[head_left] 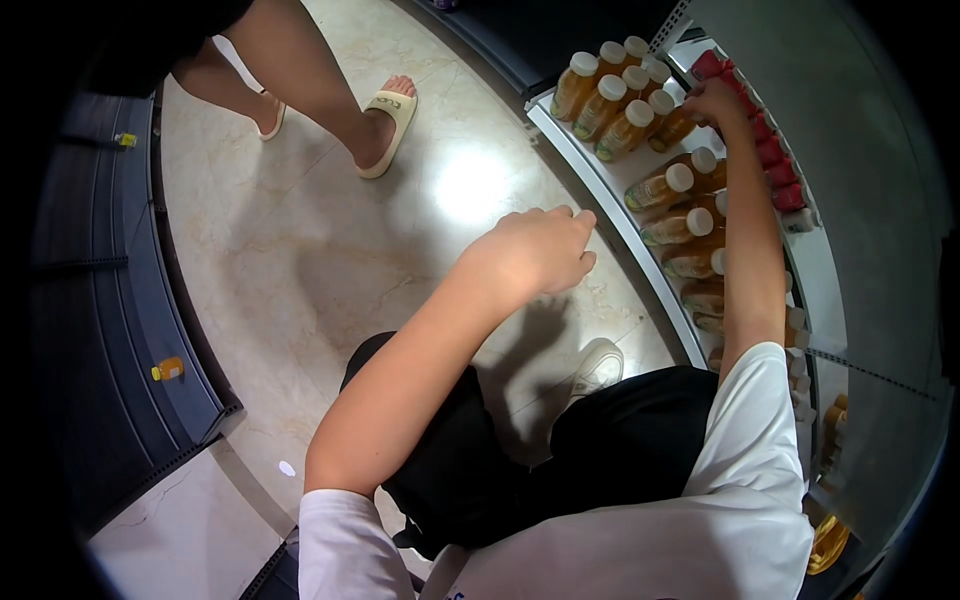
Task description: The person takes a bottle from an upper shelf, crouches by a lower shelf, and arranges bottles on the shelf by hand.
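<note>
Head view: pale floor [260, 330] is spreading beneath our left hand [540, 248], and a white shelf [578, 152] is running to its right, beneath our right hand [712, 104]. We are judging the step as handling one bottle among the rows; the next move is calling for a sure hold without knocking its neighbours. Our right arm is stretching nearly straight, fingers bending downward; our left arm is bending at the elbow, its hand hanging half-open, apparently holding nothing. Capped bottles [600, 110] are crowding left of the right hand. Touching or just beside its fingertips, an amber bottle [670, 132] is showing, top hidden; whether we are gripping it, we cannot tell. Red packages [782, 175] are lining that hand's far side.
</note>
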Available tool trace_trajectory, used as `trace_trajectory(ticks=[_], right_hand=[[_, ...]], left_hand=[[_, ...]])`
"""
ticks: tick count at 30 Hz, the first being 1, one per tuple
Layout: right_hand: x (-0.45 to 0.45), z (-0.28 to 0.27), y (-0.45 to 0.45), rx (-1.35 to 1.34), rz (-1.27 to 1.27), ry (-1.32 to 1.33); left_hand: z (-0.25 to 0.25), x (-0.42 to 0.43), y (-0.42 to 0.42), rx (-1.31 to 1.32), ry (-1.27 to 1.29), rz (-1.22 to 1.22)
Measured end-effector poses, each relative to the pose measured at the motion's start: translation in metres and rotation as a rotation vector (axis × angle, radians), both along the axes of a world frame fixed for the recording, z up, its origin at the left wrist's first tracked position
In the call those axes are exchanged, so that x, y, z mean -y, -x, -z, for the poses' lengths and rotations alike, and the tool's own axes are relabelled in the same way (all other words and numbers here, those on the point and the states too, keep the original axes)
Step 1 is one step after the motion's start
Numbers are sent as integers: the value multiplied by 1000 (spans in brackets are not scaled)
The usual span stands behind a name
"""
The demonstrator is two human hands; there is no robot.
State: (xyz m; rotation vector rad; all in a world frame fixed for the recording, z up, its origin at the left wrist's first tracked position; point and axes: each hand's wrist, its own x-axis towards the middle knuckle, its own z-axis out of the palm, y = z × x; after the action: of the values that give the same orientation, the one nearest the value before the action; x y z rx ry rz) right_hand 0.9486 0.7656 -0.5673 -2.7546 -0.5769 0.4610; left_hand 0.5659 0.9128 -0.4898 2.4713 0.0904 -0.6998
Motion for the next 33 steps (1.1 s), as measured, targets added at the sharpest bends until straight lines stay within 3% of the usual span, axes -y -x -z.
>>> trace_trajectory(ticks=[22, 26, 33], right_hand=[[1, 41, -35, -23, -174, -350], [-3, 27, -27, -135, -118, -269], [8, 21, -32, 51, -183, -228]], left_hand=[[7, -6, -2, 7, 30, 4], [8, -5, -2, -1, 29, 1], [2, -4, -1, -3, 40, 16]])
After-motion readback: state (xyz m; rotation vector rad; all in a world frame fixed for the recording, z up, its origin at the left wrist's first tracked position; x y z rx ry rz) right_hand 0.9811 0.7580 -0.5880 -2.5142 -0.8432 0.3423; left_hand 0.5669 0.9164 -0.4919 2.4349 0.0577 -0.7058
